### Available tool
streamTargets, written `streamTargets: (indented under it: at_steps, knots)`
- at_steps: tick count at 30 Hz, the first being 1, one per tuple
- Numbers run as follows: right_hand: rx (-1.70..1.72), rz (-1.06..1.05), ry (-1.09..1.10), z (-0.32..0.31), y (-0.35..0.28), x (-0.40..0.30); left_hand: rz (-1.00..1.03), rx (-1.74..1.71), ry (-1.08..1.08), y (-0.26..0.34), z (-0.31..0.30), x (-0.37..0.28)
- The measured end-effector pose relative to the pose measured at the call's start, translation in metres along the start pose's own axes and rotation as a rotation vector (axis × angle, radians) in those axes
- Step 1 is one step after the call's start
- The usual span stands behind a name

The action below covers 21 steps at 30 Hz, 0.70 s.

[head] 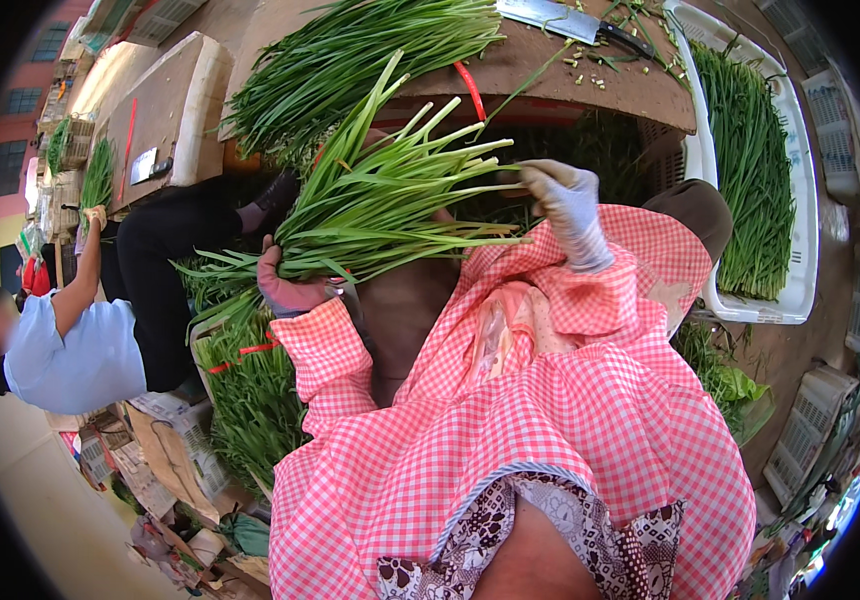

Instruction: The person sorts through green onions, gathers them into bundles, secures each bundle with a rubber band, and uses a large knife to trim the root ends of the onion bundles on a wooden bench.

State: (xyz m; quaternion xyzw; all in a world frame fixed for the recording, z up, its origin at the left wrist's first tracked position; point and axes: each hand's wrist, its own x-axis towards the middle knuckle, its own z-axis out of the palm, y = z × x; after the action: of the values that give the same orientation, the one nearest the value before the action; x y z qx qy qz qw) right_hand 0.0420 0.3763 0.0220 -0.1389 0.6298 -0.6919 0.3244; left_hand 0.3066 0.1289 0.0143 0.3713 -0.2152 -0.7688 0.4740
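A loose bunch of green garlic chives [385, 202] lies spread across my left hand [289, 281], which wears a pinkish glove and grips it near the leafy end. The pale cut stems fan out to the right. At those stem ends, my right hand [566, 206], in a whitish glove, pinches the tip of a stalk between thumb and fingers. On the board just beyond lies a larger pile of chives [370, 56]. A cleaver [550, 19] with a black handle rests beside it, among chopped stem bits.
To the right stands a white plastic crate [805, 247] filled with chives [745, 180]. Another crate of chives [253, 390], with red ties, is at my left. A red strap [471, 90] hangs over the board's edge. A co-worker [77, 345] sits at the left, holding chives.
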Motion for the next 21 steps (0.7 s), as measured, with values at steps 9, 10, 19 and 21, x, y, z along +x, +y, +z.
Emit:
streamTargets:
  at_steps: [9, 10, 19, 21]
  knots:
    - [-0.721, -0.344, 0.145, -0.075, -0.023, 0.003, -0.007, 0.015, 0.026, 0.004, 0.004, -0.003]
    - [-0.651, -0.288, 0.048, -0.046, -0.033, -0.002, -0.005, 0.020, 0.022, 0.003, 0.006, -0.004]
    - [-0.911, -0.315, -0.168, 0.037, 0.013, 0.050, 0.044, 0.067, -0.011, -0.004, 0.028, -0.033]
    - [-0.881, -0.222, -0.187, 0.044, 0.019, 0.060, 0.015, -0.029, -0.074, -0.007, 0.011, -0.024]
